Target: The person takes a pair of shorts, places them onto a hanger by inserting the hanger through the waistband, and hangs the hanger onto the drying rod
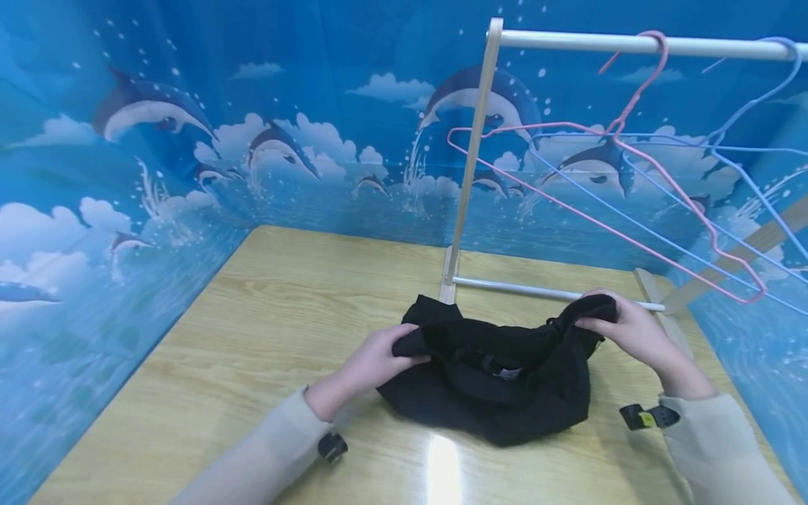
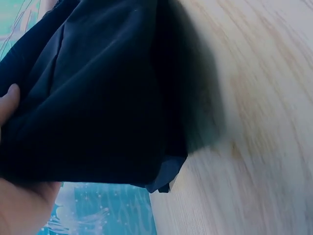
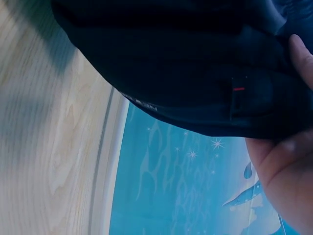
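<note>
Both hands hold a pair of black pants (image 1: 505, 414) by opposite ends of the wide waist opening. A pale label (image 1: 507, 373) shows inside it. My left hand (image 1: 385, 358) grips the left end, its thumb over the fabric in the left wrist view, where the dark cloth (image 2: 98, 107) hangs over the table. On the other side, my right hand (image 1: 625, 333) pinches the raised right end of the waist. A small tab with a red mark (image 3: 238, 89) sits near that hand in the right wrist view. The lower part lies bunched on the table, its legs hidden in the folds.
Behind the pants stands a rack with a white top rail (image 1: 568, 42) and a wooden post (image 1: 476, 147). A pink hanger (image 1: 631, 144) and a blue hanger (image 1: 726, 147) hang from it. Dolphin-print cloth (image 1: 284, 91) surrounds the wooden table (image 1: 265, 308).
</note>
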{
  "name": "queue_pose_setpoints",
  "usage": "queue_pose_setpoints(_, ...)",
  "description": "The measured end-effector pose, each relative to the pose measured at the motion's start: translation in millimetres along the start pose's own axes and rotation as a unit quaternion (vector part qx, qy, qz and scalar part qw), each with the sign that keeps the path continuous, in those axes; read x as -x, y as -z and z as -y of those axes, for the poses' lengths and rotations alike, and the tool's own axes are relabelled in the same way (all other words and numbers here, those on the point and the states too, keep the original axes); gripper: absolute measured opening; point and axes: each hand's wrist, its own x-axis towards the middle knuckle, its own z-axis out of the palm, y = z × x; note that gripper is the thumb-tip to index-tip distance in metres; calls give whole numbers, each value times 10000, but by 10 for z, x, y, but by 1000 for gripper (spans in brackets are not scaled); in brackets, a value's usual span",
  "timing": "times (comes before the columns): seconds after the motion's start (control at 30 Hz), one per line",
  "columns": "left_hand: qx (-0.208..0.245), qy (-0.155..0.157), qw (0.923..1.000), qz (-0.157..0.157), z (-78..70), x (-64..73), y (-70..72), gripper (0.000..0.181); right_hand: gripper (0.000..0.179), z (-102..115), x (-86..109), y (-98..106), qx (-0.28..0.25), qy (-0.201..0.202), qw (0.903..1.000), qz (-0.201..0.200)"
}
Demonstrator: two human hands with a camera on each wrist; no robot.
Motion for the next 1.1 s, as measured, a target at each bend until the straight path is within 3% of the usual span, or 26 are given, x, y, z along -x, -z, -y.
queue_pose_setpoints(0.2, 351, 453, 9960, -691, -4, -29, 85, 34, 30, 4, 41, 55, -71, -299, 9995, 45)
queue_pose_setpoints(0.4, 905, 888, 9865, -1031, 12, -62, 180, 36, 35, -16, 78, 100, -96, -446, 9990, 42)
queue_pose_setpoints(0.63, 1085, 1190, 9769, -1407, -9, -61, 270, 34, 22, -2, 75, 117, -569, -144, 9982, 115)
queue_pose_setpoints(0.73, 1024, 1270, 9755, -1477, -23, -66, 286, 33, 18, 3, 83, 128, -710, -222, 9972, 109)
queue_pose_setpoints(0.93, 1143, 1280, 9769, -1276, -36, -92, 278, 33, 28, 14, 114, 166, -377, -727, 9966, -35)
queue_pose_setpoints(1.1, 1227, 1220, 9774, -1214, -21, -96, 261, 35, 35, 18, 102, 149, -272, -794, 9965, -7)
